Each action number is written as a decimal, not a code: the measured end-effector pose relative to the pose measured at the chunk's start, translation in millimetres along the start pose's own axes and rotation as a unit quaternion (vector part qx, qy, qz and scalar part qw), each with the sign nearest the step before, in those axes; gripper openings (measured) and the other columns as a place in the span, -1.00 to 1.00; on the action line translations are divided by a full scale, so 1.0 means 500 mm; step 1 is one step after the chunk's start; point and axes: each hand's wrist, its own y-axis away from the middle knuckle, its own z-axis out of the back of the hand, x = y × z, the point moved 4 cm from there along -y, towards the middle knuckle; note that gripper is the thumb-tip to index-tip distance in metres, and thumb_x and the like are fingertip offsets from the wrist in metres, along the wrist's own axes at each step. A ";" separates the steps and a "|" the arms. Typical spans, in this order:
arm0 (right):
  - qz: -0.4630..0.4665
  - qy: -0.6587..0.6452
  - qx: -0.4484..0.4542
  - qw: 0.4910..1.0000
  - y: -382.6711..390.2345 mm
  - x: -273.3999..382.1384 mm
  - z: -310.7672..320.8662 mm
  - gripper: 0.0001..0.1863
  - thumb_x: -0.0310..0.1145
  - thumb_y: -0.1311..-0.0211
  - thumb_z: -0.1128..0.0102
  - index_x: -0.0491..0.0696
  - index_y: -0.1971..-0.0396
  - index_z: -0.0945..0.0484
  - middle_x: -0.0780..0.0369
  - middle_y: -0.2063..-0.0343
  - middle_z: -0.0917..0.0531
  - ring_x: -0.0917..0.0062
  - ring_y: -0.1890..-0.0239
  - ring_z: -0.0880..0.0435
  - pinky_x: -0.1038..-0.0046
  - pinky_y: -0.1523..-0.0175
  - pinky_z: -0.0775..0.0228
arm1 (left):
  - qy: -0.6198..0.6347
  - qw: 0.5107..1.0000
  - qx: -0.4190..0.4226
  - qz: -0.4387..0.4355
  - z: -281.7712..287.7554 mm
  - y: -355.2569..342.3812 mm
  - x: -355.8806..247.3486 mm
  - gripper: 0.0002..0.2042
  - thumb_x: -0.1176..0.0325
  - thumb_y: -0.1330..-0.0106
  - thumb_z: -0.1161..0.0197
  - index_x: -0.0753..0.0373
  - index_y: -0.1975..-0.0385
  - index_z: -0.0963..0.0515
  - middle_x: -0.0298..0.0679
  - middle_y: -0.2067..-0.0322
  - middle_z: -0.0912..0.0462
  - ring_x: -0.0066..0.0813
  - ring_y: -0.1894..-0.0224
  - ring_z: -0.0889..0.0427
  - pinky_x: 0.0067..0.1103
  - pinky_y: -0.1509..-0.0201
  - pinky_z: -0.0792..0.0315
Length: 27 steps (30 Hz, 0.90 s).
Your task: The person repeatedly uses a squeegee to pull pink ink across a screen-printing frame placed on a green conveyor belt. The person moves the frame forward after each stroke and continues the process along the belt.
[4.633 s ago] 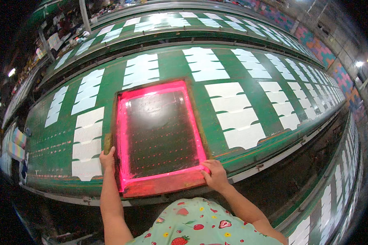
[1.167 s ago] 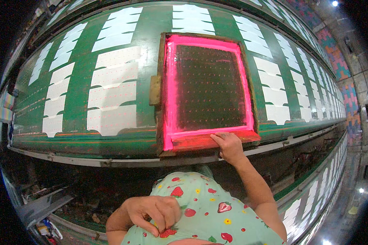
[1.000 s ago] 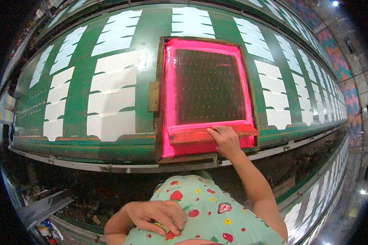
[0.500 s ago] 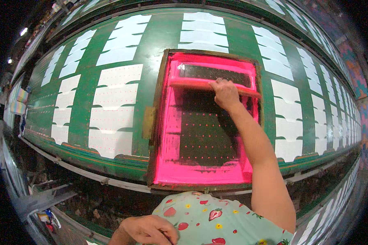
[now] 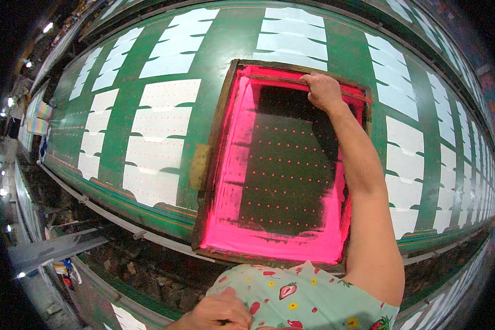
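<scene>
A screen-printing frame (image 5: 218, 137) with a dark wooden border lies on the long green table (image 5: 121, 118). Its dark mesh (image 5: 283, 181) has rows of small pink dots, and bright pink ink (image 5: 275, 251) coats the margins, thickest at the near end. My right hand (image 5: 324, 91) is closed on a pink-smeared squeegee (image 5: 351, 94), which lies crosswise at the frame's far end. The fingers partly cover the bar. Low in the view, my left hand (image 5: 221, 311) stays curled in front of my strawberry-patterned shirt, away from the frame, with nothing visible in it.
Columns of white cut sheets (image 5: 159, 129) lie left of the frame, several marked with pink dots. More sheets (image 5: 404, 148) lie to its right and beyond it. A metal rail (image 5: 115, 223) runs along the table's near edge.
My right hand has pushed the squeegee farther away, up to the frame's far end, uncovering more mesh. The whole view has shifted and tilted slightly. My left hand stays low by my body.
</scene>
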 end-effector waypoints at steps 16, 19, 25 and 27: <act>0.018 -0.014 0.033 0.999 0.242 0.139 0.042 -0.70 -0.35 -0.16 -0.39 0.09 0.07 -0.78 0.11 0.10 -0.82 0.13 0.00 -0.87 0.04 -0.13 -0.76 | -0.017 0.982 0.063 -0.178 0.002 0.113 -0.061 -0.84 0.33 -0.50 -0.42 0.32 0.21 -0.76 -0.12 0.23 -0.78 0.02 -0.02 -0.68 -0.07 -0.19 -0.49; 0.021 -0.011 0.041 0.999 0.337 0.205 0.059 -0.69 -0.38 -0.14 -0.40 0.10 0.08 -0.77 0.13 0.12 -0.79 0.15 0.00 -0.85 0.04 -0.10 -0.73 | 0.034 0.969 0.100 -0.222 0.021 0.163 -0.063 -0.86 0.37 -0.50 -0.39 0.31 0.26 -0.76 -0.12 0.24 -0.78 0.01 0.01 -0.67 -0.08 -0.16 -0.48; 0.017 -0.043 0.019 0.999 0.538 0.359 0.100 -0.70 -0.43 -0.13 -0.40 0.07 0.09 -0.76 0.16 0.16 -0.76 0.18 0.05 -0.82 0.09 -0.02 -0.67 | 0.037 0.922 0.291 -0.252 0.086 0.240 -0.029 -0.78 0.33 -0.61 -0.25 0.27 0.23 -0.78 -0.15 0.09 -0.79 -0.04 0.01 -0.66 -0.10 -0.23 -0.44; 0.014 -0.036 0.003 0.999 0.606 0.409 0.116 -0.68 -0.43 -0.12 -0.40 0.07 0.08 -0.76 0.17 0.18 -0.75 0.19 0.05 -0.81 0.11 -0.02 -0.65 | 0.028 0.909 0.347 -0.227 0.087 0.247 -0.004 -0.80 0.35 -0.61 -0.26 0.28 0.10 -0.80 -0.15 0.02 -0.84 -0.03 -0.11 -0.70 -0.02 -0.38 -0.42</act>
